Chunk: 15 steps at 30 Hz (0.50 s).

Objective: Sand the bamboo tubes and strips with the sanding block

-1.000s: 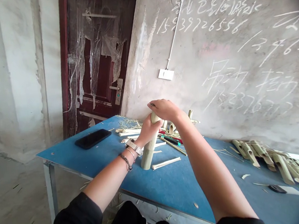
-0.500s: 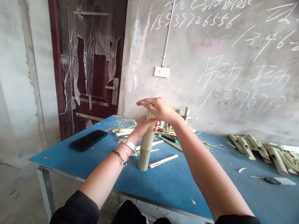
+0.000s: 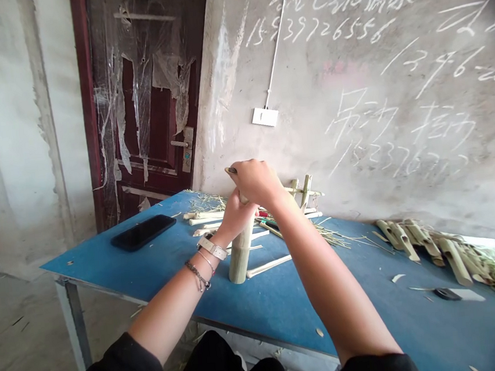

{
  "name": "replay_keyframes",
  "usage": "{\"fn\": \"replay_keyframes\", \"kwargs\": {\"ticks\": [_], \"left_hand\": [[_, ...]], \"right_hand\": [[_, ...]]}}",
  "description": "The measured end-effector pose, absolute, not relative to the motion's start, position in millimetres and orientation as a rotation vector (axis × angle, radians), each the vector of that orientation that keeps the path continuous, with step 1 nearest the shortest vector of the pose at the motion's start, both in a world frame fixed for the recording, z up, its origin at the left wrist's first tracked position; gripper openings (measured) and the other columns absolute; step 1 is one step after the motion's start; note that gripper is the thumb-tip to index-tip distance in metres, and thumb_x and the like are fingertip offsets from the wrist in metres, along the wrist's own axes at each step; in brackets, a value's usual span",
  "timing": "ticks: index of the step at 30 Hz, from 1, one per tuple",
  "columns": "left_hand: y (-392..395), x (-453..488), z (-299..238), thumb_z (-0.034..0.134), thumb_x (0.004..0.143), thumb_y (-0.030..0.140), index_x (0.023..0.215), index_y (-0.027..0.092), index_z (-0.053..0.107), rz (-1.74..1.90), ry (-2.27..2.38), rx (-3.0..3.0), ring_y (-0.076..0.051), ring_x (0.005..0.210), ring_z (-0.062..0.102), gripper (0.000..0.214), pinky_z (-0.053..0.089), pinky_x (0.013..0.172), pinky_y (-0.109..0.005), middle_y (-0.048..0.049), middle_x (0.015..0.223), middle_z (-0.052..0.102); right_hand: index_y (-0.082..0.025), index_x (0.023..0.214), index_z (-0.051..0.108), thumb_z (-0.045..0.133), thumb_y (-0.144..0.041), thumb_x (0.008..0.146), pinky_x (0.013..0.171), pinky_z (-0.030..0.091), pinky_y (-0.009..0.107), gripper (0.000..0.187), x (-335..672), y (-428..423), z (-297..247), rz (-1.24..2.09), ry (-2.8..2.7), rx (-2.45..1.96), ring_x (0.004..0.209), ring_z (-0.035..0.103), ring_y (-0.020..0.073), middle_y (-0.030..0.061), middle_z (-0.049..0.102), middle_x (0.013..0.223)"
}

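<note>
As I look down through the head camera, the bamboo tube [image 3: 242,253] stands nearly upright on the blue desk [image 3: 286,316], its cut base flat on the surface just left of centre in the frame. Its long axis rises from that base and tilts slightly toward the right of the frame, with the upper end buried in the hands. The tube is pale yellow-green, smooth and lightly streaked, and the top end is hidden from me.

The left hand [image 3: 237,217] is closed around the upper part of the tube. The right hand [image 3: 256,181] curls over the top, its fingers pinched on a small dark-tipped tool [image 3: 231,170] that points toward the upper left of the frame; it is too small for me to name, and I cannot tell whether this hand also grips the tube.

A thin bamboo strip [image 3: 268,266] lies just right of the base, nearly touching it. A black phone [image 3: 142,232] sits well to the left. Bare blue surface gives open room between the tube and the desk's front edge, while cut bamboo pieces [image 3: 431,249] line the far right, against the wall [image 3: 348,53].
</note>
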<state>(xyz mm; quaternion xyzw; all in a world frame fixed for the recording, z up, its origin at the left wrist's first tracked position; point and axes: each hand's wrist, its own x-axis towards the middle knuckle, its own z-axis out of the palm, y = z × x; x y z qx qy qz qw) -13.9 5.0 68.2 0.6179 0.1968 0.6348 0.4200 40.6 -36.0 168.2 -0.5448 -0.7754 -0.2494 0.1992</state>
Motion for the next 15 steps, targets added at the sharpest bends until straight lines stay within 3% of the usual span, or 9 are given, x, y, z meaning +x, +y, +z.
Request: {"fn": "replay_keyframes", "kwargs": {"ticks": [6, 8, 12, 15], "left_hand": [[6, -22, 67, 0.058, 0.075, 0.036, 0.076, 0.018, 0.050, 1.423, 0.300, 1.594, -0.009, 0.047, 0.050, 0.020, 0.041, 0.049, -0.023, 0.0040, 0.057, 0.053], [3, -23, 67, 0.057, 0.076, 0.037, 0.078, 0.018, 0.049, 1.385, 0.266, 1.610, -0.009, 0.047, 0.050, 0.021, 0.041, 0.049, -0.022, 0.0039, 0.059, 0.053], [-2, -19, 69, 0.055, 0.077, 0.032, 0.074, 0.017, 0.049, 1.398, 0.299, 1.651, -0.009, 0.047, 0.050, 0.017, 0.041, 0.049, -0.022, 0.0031, 0.057, 0.054], [-6, -14, 69, 0.057, 0.077, 0.028, 0.074, 0.018, 0.049, 1.460, 0.378, 1.683, -0.011, 0.048, 0.051, 0.013, 0.041, 0.050, -0.023, 0.0039, 0.053, 0.054]], "right_hand": [[-0.015, 0.106, 0.067, 0.036, -0.037, 0.096, 0.090, 0.045, 0.032, 0.039, 86, -20, 165, 0.120, -2.288, -0.779, 0.104, 0.061, 0.0190, 0.0088, 0.069, 0.111], [-0.016, 0.108, 0.066, 0.033, -0.041, 0.097, 0.092, 0.044, 0.031, 0.042, 99, -17, 160, 0.255, -2.242, -0.629, 0.105, 0.060, 0.0169, 0.0072, 0.067, 0.114], [-0.015, 0.110, 0.065, 0.034, -0.039, 0.096, 0.091, 0.044, 0.032, 0.042, 104, -24, 157, 0.095, -2.234, -0.729, 0.104, 0.060, 0.0181, 0.0079, 0.067, 0.114], [-0.014, 0.114, 0.064, 0.037, -0.030, 0.095, 0.085, 0.046, 0.035, 0.037, 93, -43, 162, -0.235, -2.282, -1.035, 0.101, 0.062, 0.0222, 0.0106, 0.068, 0.112]]}}
